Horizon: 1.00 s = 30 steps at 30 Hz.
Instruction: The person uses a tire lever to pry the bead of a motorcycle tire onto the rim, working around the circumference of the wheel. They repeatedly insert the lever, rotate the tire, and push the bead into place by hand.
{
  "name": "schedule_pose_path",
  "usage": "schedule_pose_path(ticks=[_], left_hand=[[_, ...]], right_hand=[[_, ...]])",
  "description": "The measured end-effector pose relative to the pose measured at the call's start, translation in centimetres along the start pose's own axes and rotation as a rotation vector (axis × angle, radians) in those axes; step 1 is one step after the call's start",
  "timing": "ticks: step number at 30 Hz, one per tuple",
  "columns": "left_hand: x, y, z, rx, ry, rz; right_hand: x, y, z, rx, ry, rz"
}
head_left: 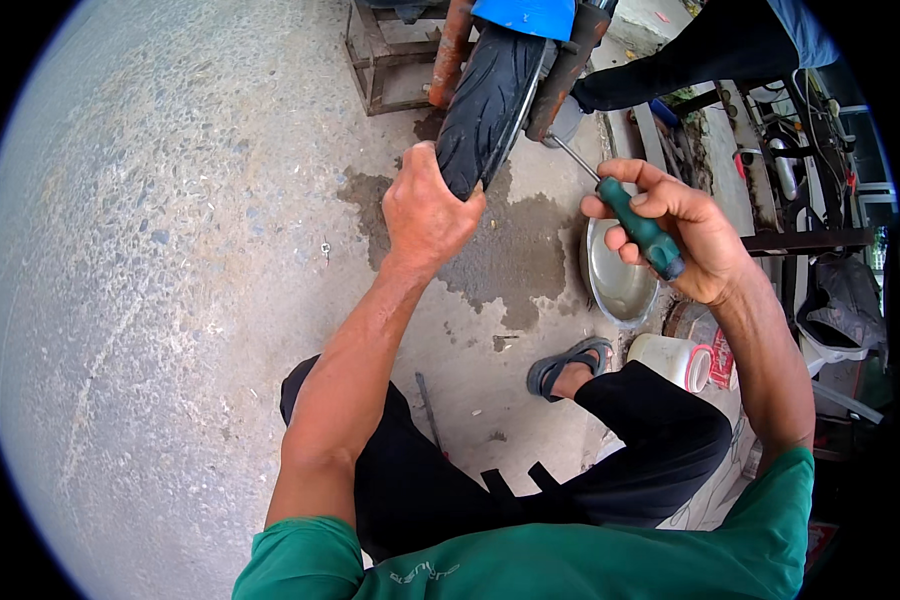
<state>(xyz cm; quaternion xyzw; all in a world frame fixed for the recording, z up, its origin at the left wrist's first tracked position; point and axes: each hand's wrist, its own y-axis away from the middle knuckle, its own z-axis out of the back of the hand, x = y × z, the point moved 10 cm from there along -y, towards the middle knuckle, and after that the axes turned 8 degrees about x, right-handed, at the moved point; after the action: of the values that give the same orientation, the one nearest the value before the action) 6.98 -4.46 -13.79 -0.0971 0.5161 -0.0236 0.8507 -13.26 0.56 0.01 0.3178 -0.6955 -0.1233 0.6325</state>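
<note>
A black motorcycle tyre (492, 105) stands upright in front of me, between two rusty orange-brown fork legs (566, 85) and under a blue mudguard (526, 14). My left hand (430, 215) is wrapped round the lower near part of the tyre, its fingers partly hidden by the rubber. In my right hand (685, 225) is a screwdriver (638, 225) with a dark green handle, gripped between thumb and fingers. Its thin metal shaft points up and left, toward the lower end of the right fork leg. Whether the tip touches anything there, I cannot tell.
A metal basin (622, 285) holding liquid sits below my right hand, beside a wet patch (515, 265). Nearer are a white tub (670, 360) and my sandalled foot. A long thin tool (428, 408) lies by my left knee. Another person's dark-trousered leg (680, 60) is at the upper right.
</note>
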Motion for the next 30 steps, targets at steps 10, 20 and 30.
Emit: schedule_pose_path(ticks=[10,20,30], left_hand=[[-0.3,-0.1,0.7,-0.049,-0.007,-0.052],[-0.7,-0.3,0.7,-0.017,-0.086,-0.003],[-0.2,-0.4,0.9,-0.054,-0.03,0.017]], right_hand=[[-14.2,-0.4,0.0,0.031,0.31,-0.608],[-12.3,-1.0,0.8,0.144,0.32,-0.371],[0.4,-0.5,1.4,-0.225,0.541,0.428]])
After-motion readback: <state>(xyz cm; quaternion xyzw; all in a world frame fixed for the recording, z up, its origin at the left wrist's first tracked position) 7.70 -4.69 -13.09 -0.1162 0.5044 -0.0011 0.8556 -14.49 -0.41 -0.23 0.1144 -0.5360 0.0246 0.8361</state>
